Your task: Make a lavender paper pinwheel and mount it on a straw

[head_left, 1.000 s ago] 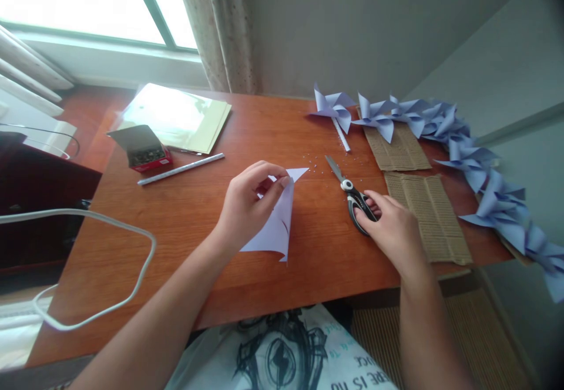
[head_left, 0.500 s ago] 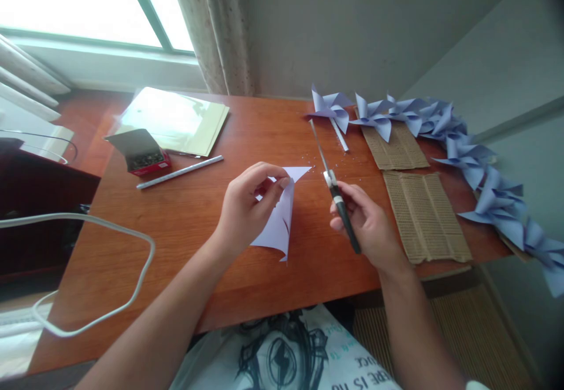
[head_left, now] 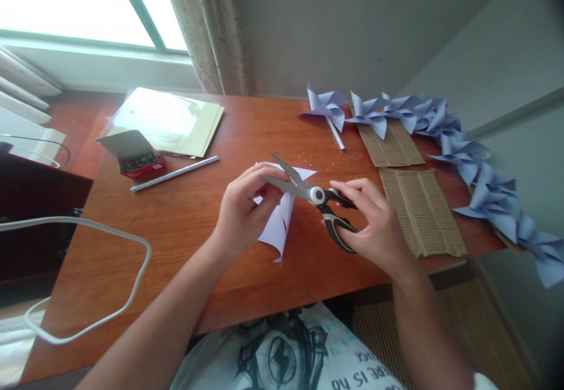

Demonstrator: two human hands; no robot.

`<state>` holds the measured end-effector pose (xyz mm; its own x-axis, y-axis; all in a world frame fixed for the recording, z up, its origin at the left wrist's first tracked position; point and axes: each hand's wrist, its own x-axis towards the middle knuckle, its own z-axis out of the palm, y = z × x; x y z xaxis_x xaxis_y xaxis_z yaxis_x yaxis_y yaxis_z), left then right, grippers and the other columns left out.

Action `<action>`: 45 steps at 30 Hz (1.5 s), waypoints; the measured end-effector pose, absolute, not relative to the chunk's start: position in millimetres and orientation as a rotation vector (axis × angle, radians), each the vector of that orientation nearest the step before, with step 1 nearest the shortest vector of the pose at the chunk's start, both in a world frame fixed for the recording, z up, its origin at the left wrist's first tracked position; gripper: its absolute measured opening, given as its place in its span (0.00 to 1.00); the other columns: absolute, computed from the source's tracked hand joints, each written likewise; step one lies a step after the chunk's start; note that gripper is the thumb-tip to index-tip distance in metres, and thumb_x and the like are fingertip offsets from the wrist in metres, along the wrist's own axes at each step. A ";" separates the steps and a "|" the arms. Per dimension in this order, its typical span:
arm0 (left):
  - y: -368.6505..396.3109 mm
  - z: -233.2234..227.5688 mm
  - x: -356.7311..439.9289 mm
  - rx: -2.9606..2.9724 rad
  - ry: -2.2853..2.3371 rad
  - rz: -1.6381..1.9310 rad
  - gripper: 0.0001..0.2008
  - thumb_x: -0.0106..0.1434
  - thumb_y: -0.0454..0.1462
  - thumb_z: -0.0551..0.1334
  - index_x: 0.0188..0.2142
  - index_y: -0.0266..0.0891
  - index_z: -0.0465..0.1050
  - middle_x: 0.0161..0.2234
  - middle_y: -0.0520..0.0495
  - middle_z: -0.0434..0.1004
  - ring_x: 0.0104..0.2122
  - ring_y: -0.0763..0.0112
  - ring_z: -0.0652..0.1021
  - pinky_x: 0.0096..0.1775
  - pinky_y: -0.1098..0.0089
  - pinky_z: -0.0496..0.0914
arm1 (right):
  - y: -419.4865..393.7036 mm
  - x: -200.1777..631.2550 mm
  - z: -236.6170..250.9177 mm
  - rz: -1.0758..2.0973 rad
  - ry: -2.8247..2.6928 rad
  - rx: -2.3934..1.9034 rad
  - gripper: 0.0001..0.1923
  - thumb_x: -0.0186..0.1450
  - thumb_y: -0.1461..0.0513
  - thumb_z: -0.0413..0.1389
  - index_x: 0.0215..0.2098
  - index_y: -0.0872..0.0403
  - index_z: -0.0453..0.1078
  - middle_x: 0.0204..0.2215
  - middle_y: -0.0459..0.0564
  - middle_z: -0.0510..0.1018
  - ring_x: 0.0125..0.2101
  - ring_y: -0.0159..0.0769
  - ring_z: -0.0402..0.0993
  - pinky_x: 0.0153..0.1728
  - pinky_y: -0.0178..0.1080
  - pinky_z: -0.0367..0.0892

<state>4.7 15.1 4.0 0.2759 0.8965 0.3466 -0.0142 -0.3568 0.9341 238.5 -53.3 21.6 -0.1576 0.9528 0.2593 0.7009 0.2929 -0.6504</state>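
Between the thumb and fingers of my left hand (head_left: 247, 205) is a sheet of pale lilac paper (head_left: 277, 225), with a slit in it and its lower corner curling. My right hand (head_left: 374, 222) grips a pair of scissors (head_left: 317, 196) with black and grey handles. Their blades are spread and point left, over the upper part of the paper and close to my left fingertips. Whether the blades touch the paper I cannot tell. My left hand partly hides the sheet.
Paper pinwheels (head_left: 368, 114) run in a row along the right side, by two cardboard pieces (head_left: 420, 211). Tiny paper scraps lie mid-table. To the left are a rolled paper stick (head_left: 176, 172), a small open red box (head_left: 143, 164), yellowish sheets (head_left: 207, 125) and a white cable (head_left: 143, 272).
The scissors have swung from pointing away, seen edge-on, to pointing left over the paper with blades spread. My left hand keeps its pinch on the paper. The view has shifted slightly.
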 end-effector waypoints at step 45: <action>14.8 12.4 5.6 1.596 0.829 1.185 0.05 0.67 0.38 0.66 0.34 0.40 0.78 0.33 0.45 0.79 0.29 0.71 0.75 0.28 0.70 0.67 | -53.1 249.5 29.3 0.403 -2.061 -1.461 0.29 0.66 0.64 0.61 0.64 0.45 0.66 0.48 0.53 0.74 0.48 0.44 0.77 0.50 0.45 0.76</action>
<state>5.6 14.8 12.4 0.3009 0.9014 0.3113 -0.0172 -0.3212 0.9469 249.5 -53.1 29.3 -0.2364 0.9309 0.2785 0.7576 0.3561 -0.5470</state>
